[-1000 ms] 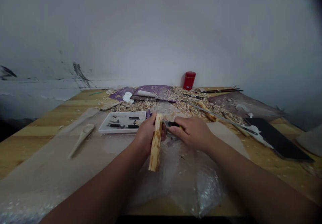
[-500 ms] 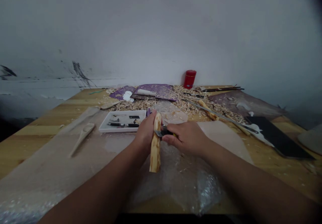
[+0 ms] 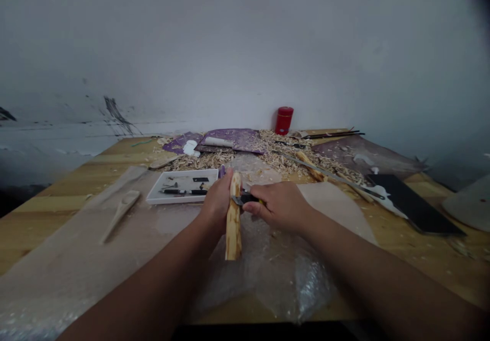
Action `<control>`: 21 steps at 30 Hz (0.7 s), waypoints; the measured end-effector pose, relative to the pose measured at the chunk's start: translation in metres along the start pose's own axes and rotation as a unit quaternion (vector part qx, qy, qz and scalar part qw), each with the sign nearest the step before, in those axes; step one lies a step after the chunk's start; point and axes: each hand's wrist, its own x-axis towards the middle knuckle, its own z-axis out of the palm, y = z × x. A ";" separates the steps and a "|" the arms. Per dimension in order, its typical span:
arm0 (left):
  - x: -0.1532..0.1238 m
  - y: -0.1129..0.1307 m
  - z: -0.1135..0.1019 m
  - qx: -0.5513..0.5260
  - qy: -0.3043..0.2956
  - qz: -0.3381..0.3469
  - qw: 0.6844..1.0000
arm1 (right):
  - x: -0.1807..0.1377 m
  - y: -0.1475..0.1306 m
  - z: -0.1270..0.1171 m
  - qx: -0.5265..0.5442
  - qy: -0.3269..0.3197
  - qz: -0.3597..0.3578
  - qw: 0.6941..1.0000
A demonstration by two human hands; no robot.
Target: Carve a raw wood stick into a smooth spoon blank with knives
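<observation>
My left hand (image 3: 215, 204) is wrapped round the upper part of a pale wooden stick (image 3: 233, 226), held nearly upright over crinkled clear plastic sheeting (image 3: 283, 269). My right hand (image 3: 281, 205) is closed on a small carving knife (image 3: 242, 198) with a dark handle. The knife's blade rests against the right side of the stick, just below its top end. Both forearms reach in from the bottom of the view.
A white tray (image 3: 155, 194) of small dark tools lies left of my hands. A carved wooden spoon (image 3: 118, 214) lies further left. Wood shavings (image 3: 279, 160), purple sheets (image 3: 237, 139), a red canister (image 3: 284, 120), long tools (image 3: 333, 177) and a black slab (image 3: 413, 209) fill the back and right.
My right hand moved left and brought the knife blade against the stick near its top. The stick stayed in my left hand, turned slightly more upright.
</observation>
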 end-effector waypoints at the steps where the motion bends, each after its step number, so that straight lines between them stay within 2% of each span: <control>1: -0.001 0.001 0.001 -0.003 0.000 -0.008 1.000 | 0.000 0.000 0.000 -0.002 0.002 0.001 1.000; 13: -0.002 0.001 0.002 -0.048 -0.022 -0.013 0.999 | -0.001 -0.001 -0.001 -0.026 0.008 0.010 1.000; 19: -0.013 0.003 0.008 -0.045 -0.046 -0.049 0.997 | 0.001 0.007 0.000 -0.055 0.038 0.078 0.995; 21: -0.014 0.003 0.009 -0.033 -0.035 -0.046 0.998 | 0.001 0.010 0.000 -0.044 0.046 0.094 0.994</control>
